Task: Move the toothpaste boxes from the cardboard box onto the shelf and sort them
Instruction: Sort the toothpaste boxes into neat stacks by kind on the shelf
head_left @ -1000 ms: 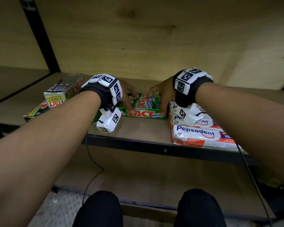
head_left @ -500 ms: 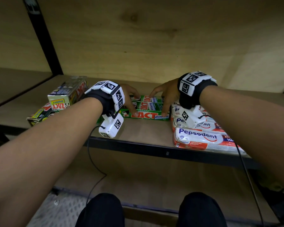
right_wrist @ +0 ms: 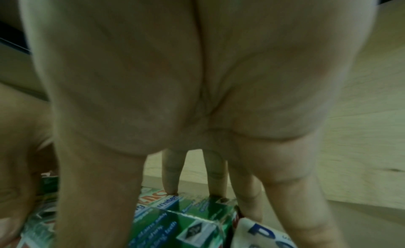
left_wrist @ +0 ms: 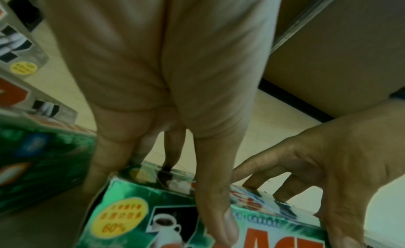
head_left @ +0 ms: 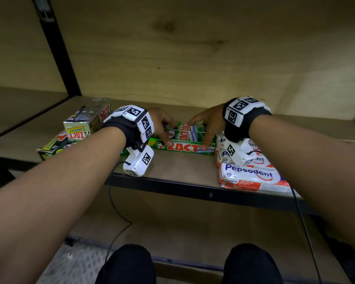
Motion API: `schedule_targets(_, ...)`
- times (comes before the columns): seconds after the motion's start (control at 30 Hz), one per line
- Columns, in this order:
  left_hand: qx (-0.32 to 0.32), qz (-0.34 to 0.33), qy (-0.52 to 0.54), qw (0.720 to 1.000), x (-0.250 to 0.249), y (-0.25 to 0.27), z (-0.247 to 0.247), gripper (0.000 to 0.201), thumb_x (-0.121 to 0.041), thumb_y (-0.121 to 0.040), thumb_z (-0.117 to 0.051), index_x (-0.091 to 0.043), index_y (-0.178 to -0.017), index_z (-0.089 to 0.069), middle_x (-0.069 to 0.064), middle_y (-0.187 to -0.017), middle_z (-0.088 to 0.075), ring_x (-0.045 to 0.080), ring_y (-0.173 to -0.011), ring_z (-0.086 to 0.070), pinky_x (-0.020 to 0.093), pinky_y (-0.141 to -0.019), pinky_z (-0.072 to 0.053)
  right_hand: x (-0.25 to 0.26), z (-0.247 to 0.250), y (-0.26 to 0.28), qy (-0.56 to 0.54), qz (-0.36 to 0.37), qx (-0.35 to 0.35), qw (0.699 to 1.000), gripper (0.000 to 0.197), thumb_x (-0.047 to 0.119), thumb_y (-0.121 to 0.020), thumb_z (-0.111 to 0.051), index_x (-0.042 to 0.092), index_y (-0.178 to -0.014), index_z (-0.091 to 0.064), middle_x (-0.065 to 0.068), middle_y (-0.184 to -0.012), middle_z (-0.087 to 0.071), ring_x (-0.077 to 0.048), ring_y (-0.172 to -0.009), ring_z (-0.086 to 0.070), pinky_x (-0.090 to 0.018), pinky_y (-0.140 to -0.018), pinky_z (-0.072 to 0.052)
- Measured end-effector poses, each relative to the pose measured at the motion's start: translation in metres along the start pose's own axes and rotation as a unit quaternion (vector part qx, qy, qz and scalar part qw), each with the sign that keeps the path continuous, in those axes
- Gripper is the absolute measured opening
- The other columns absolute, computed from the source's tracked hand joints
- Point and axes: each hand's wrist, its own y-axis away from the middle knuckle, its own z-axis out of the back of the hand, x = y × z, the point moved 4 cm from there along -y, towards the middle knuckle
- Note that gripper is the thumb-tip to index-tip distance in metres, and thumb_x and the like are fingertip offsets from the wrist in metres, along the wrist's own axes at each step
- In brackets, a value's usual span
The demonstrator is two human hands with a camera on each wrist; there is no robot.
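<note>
Three green ZACT Whitening boxes [head_left: 184, 147] lie side by side, lengthwise, in the middle of the wooden shelf [head_left: 182, 167]. My left hand [head_left: 166, 132] spans their left part, thumb tip on the front box and fingertips on the far ones. My right hand [head_left: 203, 132] spans their right part the same way. In the left wrist view, my left hand [left_wrist: 197, 199] has its thumb on the front green box [left_wrist: 136, 217]. In the right wrist view, my right hand [right_wrist: 153, 199] sets straight fingertips [right_wrist: 170, 186] on the box tops [right_wrist: 192, 217]. No cardboard box is in view.
White and red Pepsodent boxes [head_left: 250, 175] are stacked just right of the green ones, under my right wrist. ZACT Smokers boxes [head_left: 80, 128] sit stacked at the left. A black upright [head_left: 55, 48] bounds the bay, and the shelf's dark front rail [head_left: 193, 189] runs below. A cable [head_left: 115, 212] hangs down.
Both hands stay on the green boxes with their fingers in nearly the same places. The head view has shifted slightly, so everything sits a little lower in frame.
</note>
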Motion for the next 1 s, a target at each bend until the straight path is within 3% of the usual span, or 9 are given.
schedule_targets(0.17,-0.014,0.003,-0.022,1.0,-0.002,0.01,-0.003,0.07,-0.031,-0.078,-0.081,-0.023,-0.141,-0.052,-0.004,-0.148,-0.047,0.016,-0.132,-0.046,0.021,-0.097,-0.034,0.001,-0.004,0.006,-0.018,-0.001,-0.026,1.0,0.102,0.044,-0.066,-0.088,0.042,-0.15,-0.031,0.005,-0.157,-0.031,-0.021,-0.14,-0.036,-0.036,-0.111,-0.037)
schedule_targets(0.27,-0.036,0.005,-0.068,0.997,-0.004,0.026,0.008,0.05,-0.038,-0.088,-0.07,-0.023,-0.134,-0.059,-0.004,-0.142,-0.052,0.018,-0.124,-0.051,0.021,-0.089,-0.037,0.003,-0.011,0.011,-0.052,0.009,-0.071,0.996,0.09,0.049,-0.068,-0.085,0.039,-0.146,-0.041,0.006,-0.156,-0.032,-0.021,-0.14,-0.036,-0.034,-0.112,-0.035)
schedule_targets(0.37,-0.075,0.023,-0.101,0.992,0.005,0.049,0.035,0.033,-0.037,-0.091,-0.066,-0.023,-0.121,-0.068,-0.002,-0.132,-0.059,0.021,-0.114,-0.056,0.024,-0.083,-0.04,0.007,-0.014,0.02,-0.066,0.017,-0.094,0.993,0.078,0.06,-0.074,-0.076,0.037,-0.142,-0.046,0.006,-0.156,-0.033,-0.021,-0.14,-0.035,-0.035,-0.112,-0.032)
schedule_targets(0.5,-0.115,0.056,-0.132,0.983,0.036,0.078,0.063,0.028,-0.034,-0.092,-0.061,-0.026,-0.117,-0.068,-0.003,-0.131,-0.06,0.021,-0.114,-0.057,0.026,-0.088,-0.045,0.034,-0.008,0.031,-0.019,0.025,-0.127,0.991,0.066,0.055,-0.087,-0.065,0.031,-0.144,-0.044,0.001,-0.152,-0.039,-0.023,-0.134,-0.043,-0.031,-0.103,-0.038)
schedule_targets(0.63,-0.123,0.09,-0.14,0.978,0.07,0.105,0.072,0.038,-0.032,-0.09,-0.061,-0.024,-0.127,-0.061,0.006,-0.134,-0.056,0.026,-0.115,-0.056,0.03,-0.097,-0.047,0.089,-0.001,0.035,-0.013,0.087,-0.189,0.978,0.048,0.046,-0.091,-0.063,0.029,-0.134,-0.053,0.0,-0.139,-0.051,-0.021,-0.116,-0.053,-0.026,-0.086,-0.042)
schedule_targets(0.73,-0.126,0.12,-0.138,0.975,0.093,0.124,0.071,0.044,-0.043,-0.091,-0.058,-0.033,-0.133,-0.056,0.0,-0.144,-0.05,0.024,-0.125,-0.051,0.029,-0.102,-0.043,0.138,-0.004,0.034,-0.009,0.133,-0.211,0.968,0.038,0.039,-0.091,-0.064,0.027,-0.127,-0.06,0.001,-0.129,-0.06,-0.017,-0.108,-0.057,-0.023,-0.081,-0.042)
schedule_targets(0.8,-0.13,0.139,-0.123,0.974,0.102,0.133,0.068,0.049,-0.048,-0.093,-0.052,-0.039,-0.141,-0.047,-0.003,-0.152,-0.04,0.022,-0.135,-0.043,0.031,-0.108,-0.04,0.168,-0.012,0.031,-0.01,0.158,-0.218,0.963,0.04,0.034,-0.091,-0.063,0.024,-0.13,-0.058,-0.004,-0.129,-0.06,-0.022,-0.111,-0.058,-0.024,-0.084,-0.044)
schedule_targets(0.87,-0.139,0.142,-0.107,0.974,0.104,0.136,0.064,0.053,-0.042,-0.096,-0.049,-0.035,-0.148,-0.038,-0.001,-0.156,-0.035,0.024,-0.138,-0.039,0.03,-0.11,-0.037,0.189,-0.021,0.027,-0.021,0.176,-0.216,0.96,0.046,0.033,-0.093,-0.061,0.024,-0.137,-0.052,-0.007,-0.135,-0.055,-0.024,-0.117,-0.055,-0.028,-0.092,-0.046)
schedule_targets(1.0,-0.14,0.135,-0.102,0.976,0.097,0.136,0.055,0.06,-0.031,-0.096,-0.053,-0.024,-0.151,-0.033,0.007,-0.15,-0.043,0.028,-0.129,-0.047,0.032,-0.103,-0.043,0.204,-0.036,0.018,-0.023,0.156,-0.211,0.965,0.055,0.036,-0.092,-0.064,0.028,-0.142,-0.044,-0.012,-0.142,-0.045,-0.03,-0.121,-0.053,-0.028,-0.093,-0.043)
